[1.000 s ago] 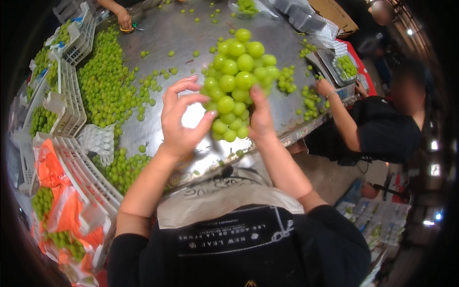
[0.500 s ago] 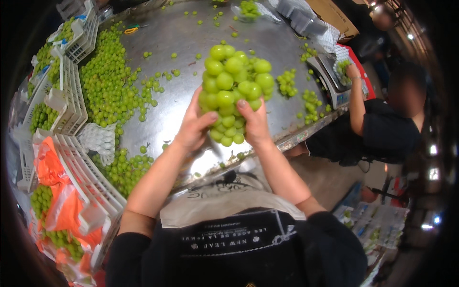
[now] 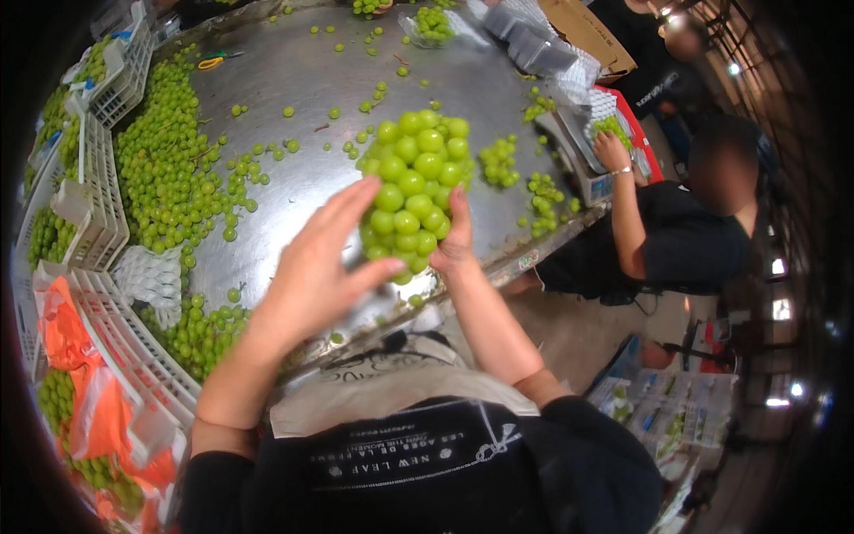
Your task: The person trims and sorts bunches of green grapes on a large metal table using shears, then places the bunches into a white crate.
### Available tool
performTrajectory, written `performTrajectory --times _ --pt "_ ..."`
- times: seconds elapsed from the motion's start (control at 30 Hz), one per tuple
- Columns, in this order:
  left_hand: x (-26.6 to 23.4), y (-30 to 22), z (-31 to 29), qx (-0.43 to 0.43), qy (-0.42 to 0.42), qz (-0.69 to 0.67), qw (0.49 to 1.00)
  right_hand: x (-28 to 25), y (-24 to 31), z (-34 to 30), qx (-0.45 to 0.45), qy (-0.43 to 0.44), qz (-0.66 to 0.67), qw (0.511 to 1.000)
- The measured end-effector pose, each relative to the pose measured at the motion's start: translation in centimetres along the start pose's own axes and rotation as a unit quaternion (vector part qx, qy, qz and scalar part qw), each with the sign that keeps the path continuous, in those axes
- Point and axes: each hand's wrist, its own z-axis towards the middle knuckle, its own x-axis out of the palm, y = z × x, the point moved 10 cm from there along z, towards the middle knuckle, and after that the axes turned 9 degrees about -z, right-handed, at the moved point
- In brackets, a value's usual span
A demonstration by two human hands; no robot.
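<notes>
A large bunch of green grapes (image 3: 416, 182) hangs upright over the near part of the metal table (image 3: 285, 84). My right hand (image 3: 454, 236) holds it from the right and below, thumb along its side and most fingers hidden behind the fruit. At the bunch's left side is my left hand (image 3: 325, 254), with fingers stretched and thumb apart; the fingertips are near or touching the grapes. Past the bunch, two small clusters of grapes (image 3: 500, 162) lie on the table to the right.
A long heap of grapes (image 3: 165, 165) covers the table's left side, beside white plastic crates (image 3: 105, 191). Yellow-handled scissors (image 3: 211, 62) lie far left. Clear plastic boxes (image 3: 525, 40) stand at the back. A co-worker's hand (image 3: 612, 151) touches grapes on a scale (image 3: 578, 147) at right.
My left hand has loosened from the bunch and opened out at its left side. The bunch has turned and stays in my right hand. The whole view has shifted slightly.
</notes>
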Motion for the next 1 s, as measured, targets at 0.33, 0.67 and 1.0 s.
performTrajectory --times 0.33,0.67,1.0 --pt "0.2 -0.3 8.8 0.031 0.088 0.097 0.991 2.2 -5.0 -2.0 0.1 0.059 0.03 0.993" --pt "-0.3 1.6 8.6 0.071 0.045 0.035 0.996 1.3 -6.6 -2.4 0.121 0.023 0.067 0.99" --pt "-1.2 0.4 0.5 0.206 -0.128 -0.015 0.97 -0.5 -3.2 -0.7 0.045 -0.074 0.189 0.978"
